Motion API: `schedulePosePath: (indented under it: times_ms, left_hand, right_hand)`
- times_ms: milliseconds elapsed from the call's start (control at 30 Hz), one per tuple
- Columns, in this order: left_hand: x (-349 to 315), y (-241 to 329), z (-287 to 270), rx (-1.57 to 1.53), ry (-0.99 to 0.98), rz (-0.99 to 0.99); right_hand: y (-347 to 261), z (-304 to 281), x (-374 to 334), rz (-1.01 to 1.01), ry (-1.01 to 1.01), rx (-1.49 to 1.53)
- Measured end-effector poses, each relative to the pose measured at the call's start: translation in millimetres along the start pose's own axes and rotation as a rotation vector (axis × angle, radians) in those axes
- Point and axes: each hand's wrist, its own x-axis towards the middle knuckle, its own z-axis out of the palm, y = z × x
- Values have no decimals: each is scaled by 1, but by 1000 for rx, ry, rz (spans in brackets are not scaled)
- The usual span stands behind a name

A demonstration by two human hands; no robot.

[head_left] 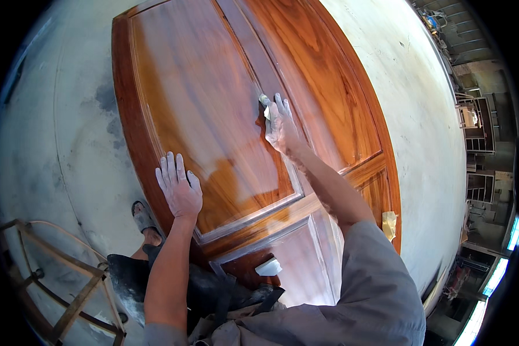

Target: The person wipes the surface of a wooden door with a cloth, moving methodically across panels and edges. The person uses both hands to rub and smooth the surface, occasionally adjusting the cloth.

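A large brown wooden door [213, 86] with recessed panels lies below me, much of its glossy face hazed with pale dust. My left hand [181, 187] rests flat near the door's left edge, fingers stretched out and dusted white. Farther up, my right hand [281, 128] presses along the moulding between two panels. Its fingers are closed on a small folded piece of sandpaper [267, 112], mostly hidden by the hand. Closer to my body, a white folded sheet [269, 266] lies on the lower panel. A yellowish sheet of sandpaper [389, 225] sits at the door's right edge.
At the lower left stands a frame of bars [78, 300], beside my sandalled foot [144, 218]. Pale concrete floor [57, 115] surrounds the door. Wooden shelf-like frames [478, 124] line the far right side, with bright windows [496, 277] below them.
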Motion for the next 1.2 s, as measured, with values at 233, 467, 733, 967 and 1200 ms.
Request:
schedulePosePath:
  times_ms: [233, 467, 733, 967, 1200]
  left_hand:
    - [5, 5, 0, 10, 26, -14]
    - [3, 0, 3, -2, 13, -6]
    - [2, 9, 4, -17, 24, -2]
    - [0, 2, 1, -10, 56, 1]
    - [3, -2, 5, 10, 52, 23]
  right_hand:
    - [-61, -76, -225, 167, -160, -75]
    - [-35, -68, -169, 33, -250, -224]
    - [-4, -5, -60, 0, 11, -375]
    - [-47, -74, -186, 122, -206, -124]
    - [-23, -92, -196, 272, -57, -316]
